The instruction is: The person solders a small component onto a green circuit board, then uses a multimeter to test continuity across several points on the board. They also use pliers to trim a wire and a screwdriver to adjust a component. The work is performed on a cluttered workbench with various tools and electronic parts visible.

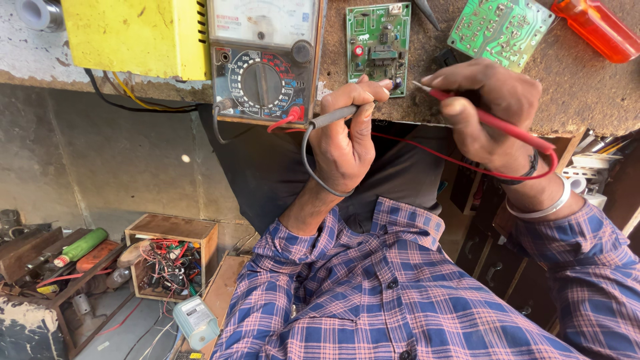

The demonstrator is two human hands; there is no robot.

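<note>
My left hand (343,137) grips a grey test probe (333,118), its tip touching the near corner of a small green circuit board (378,40) on the workbench. My right hand (490,107) pinches a red test probe (490,121) like a pen, with the metal tip just right of that board. Both probe leads run to an analog multimeter (265,60) with a round dial, standing to the left of the board. A second green circuit board (500,28) lies beyond my right hand.
A yellow metal box (137,33) sits left of the meter. An orange-handled tool (597,28) lies at the top right. Below the bench edge, a wooden box of tangled wires (170,263) and a tray of tools (53,260) stand on the floor. Drawers (497,267) are on the right.
</note>
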